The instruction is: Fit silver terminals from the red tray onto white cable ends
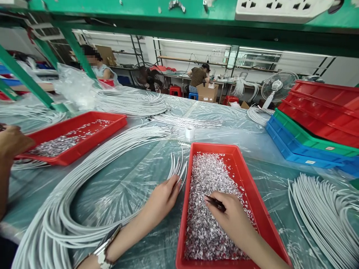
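My left hand (pixel 164 194) is closed around a few thin white cables (pixel 176 166), whose ends fan out beyond the fingers. It is just left of a red tray (pixel 267 218) filled with small shiny metal pieces (pixel 209 175). Above those pieces, my right hand (pixel 231 211) pinches dark tweezers (pixel 215 203) that point left. Whether the tips grip a piece is too small to tell. A large curved bundle of white cables (pixel 67 198) lies to the left, passing behind my left forearm.
Another person's hand (pixel 14 140) is at a second red tray (pixel 75 149) on the left. A white roll (pixel 190 132) stands behind my tray. Stacked trays (pixel 316 123) and more cables (pixel 325 220) are on the right. A green shelf (pixel 140 9) crosses overhead.
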{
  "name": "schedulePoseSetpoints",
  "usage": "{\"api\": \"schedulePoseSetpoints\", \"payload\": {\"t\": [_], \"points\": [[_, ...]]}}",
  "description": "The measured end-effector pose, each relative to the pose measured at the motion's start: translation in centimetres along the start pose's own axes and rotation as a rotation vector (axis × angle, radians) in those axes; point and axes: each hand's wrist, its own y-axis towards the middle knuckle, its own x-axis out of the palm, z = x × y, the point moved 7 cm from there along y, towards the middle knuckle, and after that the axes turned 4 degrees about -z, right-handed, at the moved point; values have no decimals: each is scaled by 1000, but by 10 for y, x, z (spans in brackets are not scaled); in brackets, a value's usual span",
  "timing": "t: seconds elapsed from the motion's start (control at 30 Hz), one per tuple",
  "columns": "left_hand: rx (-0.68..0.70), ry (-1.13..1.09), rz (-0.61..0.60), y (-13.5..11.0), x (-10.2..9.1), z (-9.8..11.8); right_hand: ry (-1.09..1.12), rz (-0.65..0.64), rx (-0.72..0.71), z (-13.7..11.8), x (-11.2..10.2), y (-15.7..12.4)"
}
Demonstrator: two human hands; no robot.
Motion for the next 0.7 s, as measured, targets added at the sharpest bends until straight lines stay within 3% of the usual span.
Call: {"api": "schedulePoseSetpoints", "payload": {"t": [0.17,0.27,0.5,0.7], "points": [[151,-285,-94,-14,3,43,17,6,-18,-3,-1,-3],[180,-393,-126,-26,10,57,36,17,-26,-7,-4,-4],[300,-628,-3,-51,22,37,101,15,-51,-12,-8,-4],[288,-696,118,-46,12,32,153,-13,-97,-18,-6,-8]]}}
